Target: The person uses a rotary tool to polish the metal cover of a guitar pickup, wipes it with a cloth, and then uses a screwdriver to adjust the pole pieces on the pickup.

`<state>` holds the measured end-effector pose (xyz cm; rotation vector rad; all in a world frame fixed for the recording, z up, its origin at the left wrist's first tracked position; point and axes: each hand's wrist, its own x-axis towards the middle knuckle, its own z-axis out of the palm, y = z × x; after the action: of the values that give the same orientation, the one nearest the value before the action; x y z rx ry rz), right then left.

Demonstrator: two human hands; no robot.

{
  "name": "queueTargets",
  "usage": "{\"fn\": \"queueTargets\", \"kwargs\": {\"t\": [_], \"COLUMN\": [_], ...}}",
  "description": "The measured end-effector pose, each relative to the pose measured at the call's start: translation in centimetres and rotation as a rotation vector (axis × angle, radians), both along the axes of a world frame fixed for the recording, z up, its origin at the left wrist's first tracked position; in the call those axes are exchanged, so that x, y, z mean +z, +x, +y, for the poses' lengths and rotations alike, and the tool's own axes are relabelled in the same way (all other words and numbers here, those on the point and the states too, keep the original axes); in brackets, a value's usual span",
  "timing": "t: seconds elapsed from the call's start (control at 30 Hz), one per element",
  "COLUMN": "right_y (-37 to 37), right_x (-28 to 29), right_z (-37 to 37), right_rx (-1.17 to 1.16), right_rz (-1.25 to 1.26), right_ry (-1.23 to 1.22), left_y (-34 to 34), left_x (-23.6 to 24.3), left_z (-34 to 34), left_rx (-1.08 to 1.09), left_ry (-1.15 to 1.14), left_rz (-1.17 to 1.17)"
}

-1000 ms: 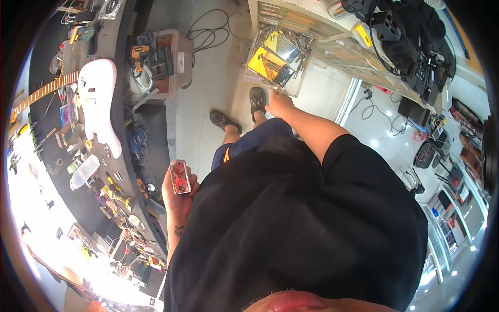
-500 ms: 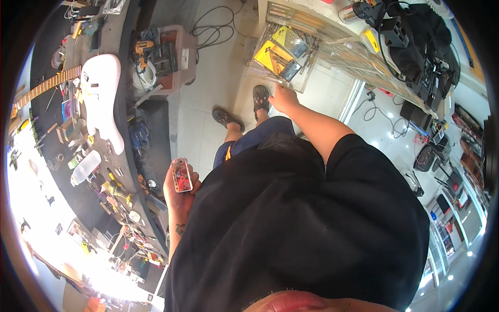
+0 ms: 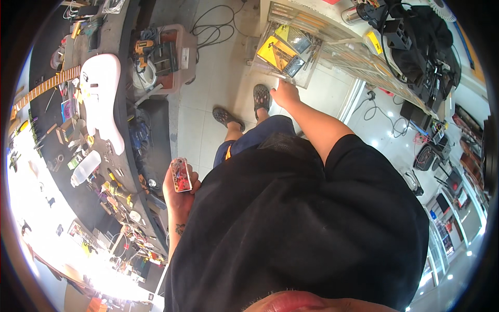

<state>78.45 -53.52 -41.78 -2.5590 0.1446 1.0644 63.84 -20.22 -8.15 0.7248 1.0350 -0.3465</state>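
In my left hand [image 3: 169, 186], beside my hip, is a small flat clear case [image 3: 181, 175] with red contents I cannot make out. My fingers are wrapped round it. Ahead, my right arm reaches down to a pulled-out clear drawer [image 3: 307, 79]. The closed fingers of my right hand [image 3: 285, 94] are at its front edge; their tips are partly hidden. Inside the drawer lie a yellow and black package [image 3: 276, 53], a second yellow package [image 3: 284, 32] behind it, and thin metal tools along the right side.
On the left, a cluttered dark workbench [image 3: 112, 34] bears a white electric guitar [image 3: 100, 78] and a translucent bottle [image 3: 86, 167]. A plastic bin [image 3: 186, 60] with a yellow drill [image 3: 144, 48] stands beside it. Black cable [image 3: 214, 32] coils on the floor. More drawers [image 3: 364, 65] line the right.
The drawer has slid a little inward, away from me, and my right hand has moved with it. The packages inside have shifted slightly. My left hand stays in place with the case.
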Motion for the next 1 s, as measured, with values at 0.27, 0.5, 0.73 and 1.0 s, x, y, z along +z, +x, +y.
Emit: {"fn": "queueTargets", "kwargs": {"t": [0.27,0.5,0.73,1.0], "right_y": [5.3,12.8,16.9,18.9], "right_x": [-3.7,-2.2,0.2,-1.3], "right_z": [-1.9,-2.8,-4.8,-3.8], "right_rx": [-0.332,-1.207,-1.722,-2.064], "right_rz": [-0.245,0.056,0.122,-0.019], "right_ry": [0.071,0.912,1.533,1.363], "left_y": [0.2,-0.5,-1.3,-2.2], "left_x": [0.8,0.8,0.9,0.8], "left_z": [-0.4,-0.1,0.2,-0.1], "left_rx": [0.000,-0.002,0.002,-0.019], "left_ry": [0.050,0.079,0.099,0.031], "left_rz": [0.060,0.084,0.084,0.002]}}
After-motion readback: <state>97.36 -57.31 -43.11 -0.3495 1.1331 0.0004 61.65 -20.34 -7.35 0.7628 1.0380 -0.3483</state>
